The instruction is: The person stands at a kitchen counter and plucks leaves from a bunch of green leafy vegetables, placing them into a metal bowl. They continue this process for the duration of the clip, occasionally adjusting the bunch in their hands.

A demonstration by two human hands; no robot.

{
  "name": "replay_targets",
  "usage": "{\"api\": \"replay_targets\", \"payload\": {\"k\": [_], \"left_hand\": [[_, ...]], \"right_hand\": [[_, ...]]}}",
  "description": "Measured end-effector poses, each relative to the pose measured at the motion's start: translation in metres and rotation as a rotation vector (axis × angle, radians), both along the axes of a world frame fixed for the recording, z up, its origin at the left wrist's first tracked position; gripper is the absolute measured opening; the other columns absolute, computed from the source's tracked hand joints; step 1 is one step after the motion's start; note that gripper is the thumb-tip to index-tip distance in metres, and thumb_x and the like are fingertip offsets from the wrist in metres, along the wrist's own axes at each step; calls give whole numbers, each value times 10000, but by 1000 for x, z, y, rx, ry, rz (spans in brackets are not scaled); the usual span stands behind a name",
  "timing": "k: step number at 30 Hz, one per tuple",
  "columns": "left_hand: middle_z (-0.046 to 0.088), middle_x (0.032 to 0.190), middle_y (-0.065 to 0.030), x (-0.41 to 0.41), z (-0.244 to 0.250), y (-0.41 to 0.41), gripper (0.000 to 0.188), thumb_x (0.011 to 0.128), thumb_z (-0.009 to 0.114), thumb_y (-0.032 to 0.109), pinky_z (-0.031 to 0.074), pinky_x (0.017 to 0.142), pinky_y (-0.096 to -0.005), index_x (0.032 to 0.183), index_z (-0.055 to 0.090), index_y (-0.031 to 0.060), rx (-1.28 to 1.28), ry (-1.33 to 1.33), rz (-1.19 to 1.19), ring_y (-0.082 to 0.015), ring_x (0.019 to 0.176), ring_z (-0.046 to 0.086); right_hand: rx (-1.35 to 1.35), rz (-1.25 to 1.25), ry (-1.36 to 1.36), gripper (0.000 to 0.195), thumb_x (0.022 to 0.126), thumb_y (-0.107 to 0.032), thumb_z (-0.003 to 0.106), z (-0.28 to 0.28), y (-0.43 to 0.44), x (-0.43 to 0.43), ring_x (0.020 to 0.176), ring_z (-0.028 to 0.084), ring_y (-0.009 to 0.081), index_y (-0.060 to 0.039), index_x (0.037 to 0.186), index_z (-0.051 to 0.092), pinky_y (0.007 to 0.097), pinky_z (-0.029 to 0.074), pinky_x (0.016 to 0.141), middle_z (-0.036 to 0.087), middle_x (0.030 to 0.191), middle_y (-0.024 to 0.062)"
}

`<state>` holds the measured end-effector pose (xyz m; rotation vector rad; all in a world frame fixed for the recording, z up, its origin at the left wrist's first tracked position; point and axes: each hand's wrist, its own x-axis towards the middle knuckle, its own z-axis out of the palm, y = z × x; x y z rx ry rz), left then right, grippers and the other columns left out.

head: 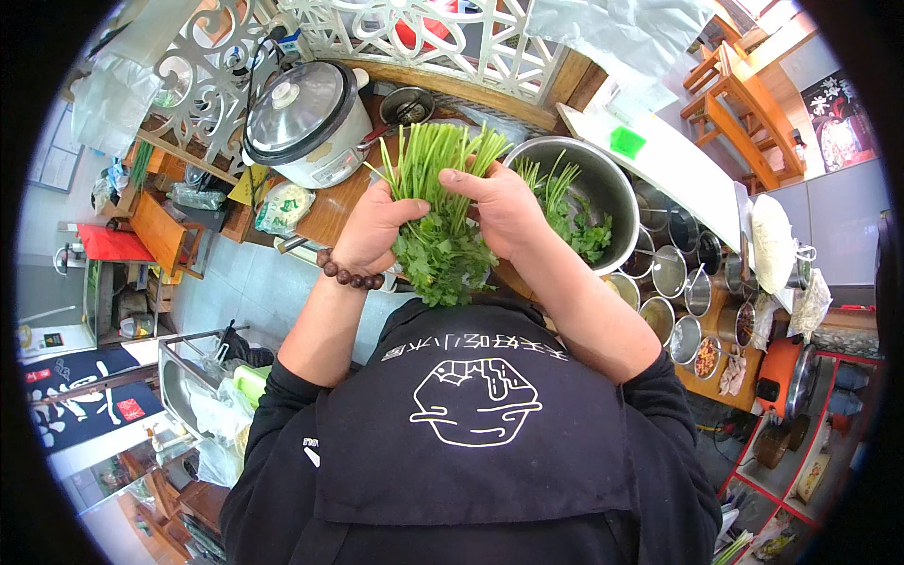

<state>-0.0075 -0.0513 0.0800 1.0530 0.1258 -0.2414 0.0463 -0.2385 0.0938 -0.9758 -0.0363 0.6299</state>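
Observation:
A thick bunch of fresh cilantro is held up in front of my dark apron, its cut stems pointing away from me and its leaves toward my chest. My left hand, with a brown bead bracelet at the wrist, grips the bunch from the left, thumb across the stems. From the right, my right hand holds the same stems, its thumb lying over them. Just right of that hand, a large steel pot contains more cilantro. My fingers behind the bunch are hidden.
A large rice cooker with a lid stands on the wooden counter at the upper left, beside a small metal strainer and a bagged white item. Several metal containers line the right side, near a white ledge and an orange cooker.

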Motion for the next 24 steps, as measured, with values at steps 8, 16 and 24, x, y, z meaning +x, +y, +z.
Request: {"api": "replay_targets", "payload": {"k": [8, 16, 24], "left_hand": [[693, 1304, -85, -1, -4, -6, 525, 925, 562, -102, 547, 997, -339, 1437, 555, 14, -27, -24, 1, -172, 1148, 674], [694, 1315, -171, 5, 1, 2, 506, 929, 492, -106, 537, 1058, -397, 1424, 545, -13, -82, -44, 13, -253, 1188, 682], [725, 1201, -157, 9, -4, 10, 440, 931, 507, -96, 552, 1034, -405, 1360, 574, -20, -142, -24, 10, -261, 1119, 705]], "right_hand": [[-76, -150, 41, 270, 970, -99, 711, -11, -1, -1, 1037, 698, 216, -37, 1231, 675, 381, 546, 926, 734, 1138, 79], [44, -212, 119, 199, 1054, -92, 586, -1, -15, -2, 1010, 725, 317, 46, 1195, 606, 471, 594, 917, 717, 1098, 178], [113, -218, 213, 191, 1044, -67, 591, -6, -22, 3, 1020, 731, 348, 58, 1188, 590, 479, 596, 922, 712, 1100, 199]]}}
